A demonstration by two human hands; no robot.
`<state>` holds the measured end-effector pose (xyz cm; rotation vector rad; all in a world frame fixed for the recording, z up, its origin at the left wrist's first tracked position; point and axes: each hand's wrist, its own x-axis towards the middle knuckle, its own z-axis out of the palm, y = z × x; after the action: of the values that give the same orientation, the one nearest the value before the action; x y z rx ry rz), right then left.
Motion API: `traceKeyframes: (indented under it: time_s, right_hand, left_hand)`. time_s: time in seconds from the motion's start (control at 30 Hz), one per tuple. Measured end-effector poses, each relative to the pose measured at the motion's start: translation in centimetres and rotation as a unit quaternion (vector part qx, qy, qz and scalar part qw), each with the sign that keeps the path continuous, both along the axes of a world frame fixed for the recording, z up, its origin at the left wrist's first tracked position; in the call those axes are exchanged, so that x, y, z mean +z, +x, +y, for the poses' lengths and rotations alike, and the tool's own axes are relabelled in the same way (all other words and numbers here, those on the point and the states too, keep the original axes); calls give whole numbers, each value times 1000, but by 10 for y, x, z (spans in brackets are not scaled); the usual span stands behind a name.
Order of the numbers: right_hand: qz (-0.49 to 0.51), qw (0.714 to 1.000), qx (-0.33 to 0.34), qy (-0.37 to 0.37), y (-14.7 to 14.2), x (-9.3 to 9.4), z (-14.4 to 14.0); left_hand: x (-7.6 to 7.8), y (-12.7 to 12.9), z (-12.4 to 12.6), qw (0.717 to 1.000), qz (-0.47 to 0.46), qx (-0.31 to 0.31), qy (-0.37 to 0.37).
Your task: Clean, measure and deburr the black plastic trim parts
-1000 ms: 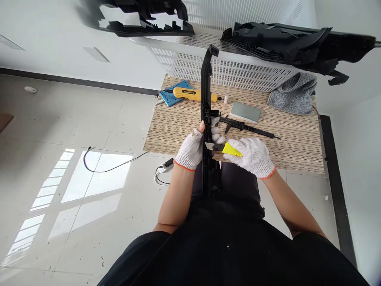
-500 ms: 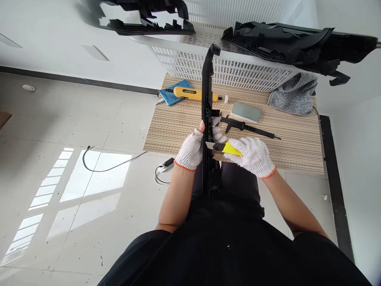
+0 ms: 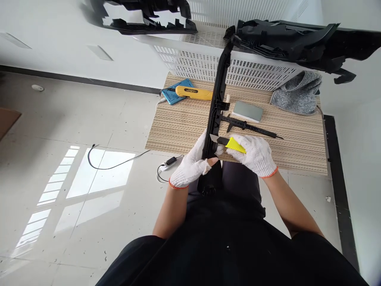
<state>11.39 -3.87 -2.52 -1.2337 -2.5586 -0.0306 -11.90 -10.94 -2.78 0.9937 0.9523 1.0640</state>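
While the left hand [image 3: 193, 166] grips the black trim strip [image 3: 216, 115], the right hand [image 3: 255, 155] presses a yellow knife [image 3: 230, 144] against it.

On the table [image 3: 184, 131], caliper [image 3: 248, 127] lies before the basket [image 3: 208, 63].

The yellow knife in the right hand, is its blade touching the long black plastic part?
Touching. The head view shows the knife blade tip meeting the edge of the black plastic part, no gap visible, while the left hand grips the part lower down.
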Motion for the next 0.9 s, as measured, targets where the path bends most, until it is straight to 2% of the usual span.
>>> traceKeyframes:
  time_s: [0.17, 0.4, 0.63, 0.9]
  right_hand:
    - [48, 999, -7, -4, 2, -3, 1]
    - [67, 997, 5, 27, 4, -2, 2]
    - [69, 997, 14, 40, 6, -4, 1]
    - [48, 998, 15, 28, 6, -4, 1]
  left_hand:
    - [9, 9, 8, 998, 46, 31, -31]
    - [26, 16, 26, 989, 136, 7, -65]
    - [24, 17, 27, 988, 141, -16, -67]
    - [23, 23, 26, 982, 172, 13, -78]
